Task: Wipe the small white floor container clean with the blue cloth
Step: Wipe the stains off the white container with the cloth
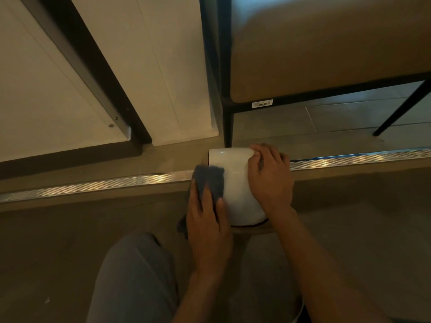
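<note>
Just below the centre of the frame, the small white container point(236, 183) sits across a metal floor strip point(93, 186), below a chair's black leg point(228, 127). Your left hand point(208, 226) presses the blue cloth point(208, 180) flat against its left side, fingers extended over the fabric. Your right hand point(270, 176) grips its right side, fingers curled over the far rim.

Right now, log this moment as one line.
left hand: presses blue cloth on white container | right hand: steadies container | phase: wiping
</note>
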`<state>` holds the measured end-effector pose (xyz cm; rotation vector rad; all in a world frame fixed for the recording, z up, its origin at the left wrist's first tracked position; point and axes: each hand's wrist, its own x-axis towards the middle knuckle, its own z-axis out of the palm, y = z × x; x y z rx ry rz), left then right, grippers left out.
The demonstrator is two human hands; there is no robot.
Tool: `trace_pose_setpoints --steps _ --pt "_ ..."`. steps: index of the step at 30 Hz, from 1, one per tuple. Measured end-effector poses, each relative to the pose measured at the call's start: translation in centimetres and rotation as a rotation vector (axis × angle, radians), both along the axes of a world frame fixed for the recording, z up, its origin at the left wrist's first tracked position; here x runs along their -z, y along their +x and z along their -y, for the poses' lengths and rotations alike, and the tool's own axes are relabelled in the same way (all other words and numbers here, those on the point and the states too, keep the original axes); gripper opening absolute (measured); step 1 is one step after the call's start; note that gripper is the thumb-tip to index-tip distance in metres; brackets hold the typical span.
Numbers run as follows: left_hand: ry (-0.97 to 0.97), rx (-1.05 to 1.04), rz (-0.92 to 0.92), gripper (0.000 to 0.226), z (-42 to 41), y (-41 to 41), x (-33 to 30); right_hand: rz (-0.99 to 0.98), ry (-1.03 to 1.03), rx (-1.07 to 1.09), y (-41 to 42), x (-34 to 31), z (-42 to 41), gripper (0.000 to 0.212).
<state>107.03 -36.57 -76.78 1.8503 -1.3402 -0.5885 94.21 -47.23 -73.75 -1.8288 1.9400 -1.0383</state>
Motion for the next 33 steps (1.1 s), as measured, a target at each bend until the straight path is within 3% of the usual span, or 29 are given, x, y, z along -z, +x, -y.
trace_pose_setpoints --steps 2,5,13,17,26,30,33 --pt "-0.050 0.001 0.067 0.051 -3.0 -0.6 2.2 0.004 0.004 -0.007 -0.2 0.2 0.1 0.038" --pt "-0.084 -0.034 0.009 0.050 -2.8 -0.5 3.1 -0.007 -0.005 -0.036 -0.5 0.3 0.2 0.043" --pt "0.037 0.027 -0.155 0.058 6.2 2.7 -2.1 -0.005 -0.009 -0.042 -0.6 0.5 0.2 0.042" --pt "0.050 0.039 -0.198 0.039 9.9 3.0 -4.0 0.020 -0.002 -0.014 -0.4 0.5 0.3 0.039" --pt "-0.073 -0.085 -0.232 0.067 -0.4 0.2 2.4 0.036 -0.030 0.033 0.0 0.6 0.4 0.042" --pt "-0.097 -0.122 -0.378 0.057 -1.2 0.9 2.7 0.023 -0.051 0.030 -0.1 0.7 0.4 0.043" --pt "-0.123 -0.108 -0.389 0.039 -0.5 1.9 2.0 0.033 -0.046 0.051 0.3 0.5 0.3 0.038"
